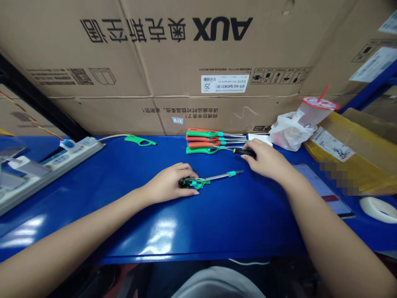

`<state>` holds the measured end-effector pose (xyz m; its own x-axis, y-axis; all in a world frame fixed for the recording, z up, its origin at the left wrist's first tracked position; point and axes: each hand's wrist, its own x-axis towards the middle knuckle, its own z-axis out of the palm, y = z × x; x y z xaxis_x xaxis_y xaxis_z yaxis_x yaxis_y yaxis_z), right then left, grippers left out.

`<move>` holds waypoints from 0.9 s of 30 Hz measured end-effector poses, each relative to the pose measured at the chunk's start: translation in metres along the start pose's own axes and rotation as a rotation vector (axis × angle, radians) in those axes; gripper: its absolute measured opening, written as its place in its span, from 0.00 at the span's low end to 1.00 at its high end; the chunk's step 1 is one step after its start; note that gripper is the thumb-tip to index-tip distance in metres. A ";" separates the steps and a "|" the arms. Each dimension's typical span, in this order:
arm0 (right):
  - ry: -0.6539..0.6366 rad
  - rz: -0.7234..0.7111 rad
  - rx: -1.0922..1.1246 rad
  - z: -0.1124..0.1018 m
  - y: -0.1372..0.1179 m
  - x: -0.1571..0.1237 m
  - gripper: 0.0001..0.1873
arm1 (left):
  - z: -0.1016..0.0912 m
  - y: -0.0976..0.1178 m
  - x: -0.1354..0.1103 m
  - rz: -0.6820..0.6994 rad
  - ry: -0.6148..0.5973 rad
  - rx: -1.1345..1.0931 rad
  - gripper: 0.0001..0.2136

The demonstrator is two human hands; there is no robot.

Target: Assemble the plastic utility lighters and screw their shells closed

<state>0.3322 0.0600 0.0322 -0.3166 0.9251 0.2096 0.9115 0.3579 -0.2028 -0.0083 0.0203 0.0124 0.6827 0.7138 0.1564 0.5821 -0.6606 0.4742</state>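
Note:
My left hand [169, 184] is closed around the handle end of a green stick lighter [201, 183] on the blue table. Its inner parts and thin wires show, and its metal tube [218, 176] points right. A loose green half shell [140, 140] lies apart at the back left. In my right hand [263, 159] is a screwdriver [245, 153] with a black and yellow handle. Its shaft points left, near several orange and green stick lighters [203, 145] stacked at the back. Whether its tip touches them I cannot tell.
A white power strip [62, 159] with plugs runs along the left. At the back right stand a white plastic bag [287, 132], a cup with a red straw [318, 109] and a taped carton [356, 153]. A tablet-like screen [322, 190] lies beneath my right forearm. Cardboard [173, 87] walls the back.

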 end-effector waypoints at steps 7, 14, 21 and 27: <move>-0.041 -0.058 0.058 0.015 -0.004 0.001 0.07 | -0.010 -0.008 0.022 -0.048 0.118 0.157 0.24; -0.061 -0.401 0.262 0.007 -0.039 -0.008 0.14 | -0.105 -0.126 0.000 -0.391 0.202 0.430 0.23; -0.274 -0.490 0.310 0.025 -0.058 -0.011 0.13 | -0.106 -0.143 -0.017 -0.413 0.040 0.361 0.25; -0.285 -0.337 0.244 0.020 -0.045 -0.008 0.04 | -0.094 -0.094 -0.024 -0.402 -0.181 0.159 0.27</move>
<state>0.2881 0.0387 0.0209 -0.6730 0.7386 0.0390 0.6689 0.6303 -0.3940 -0.1213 0.0870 0.0458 0.4475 0.8775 -0.1727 0.8667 -0.3778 0.3259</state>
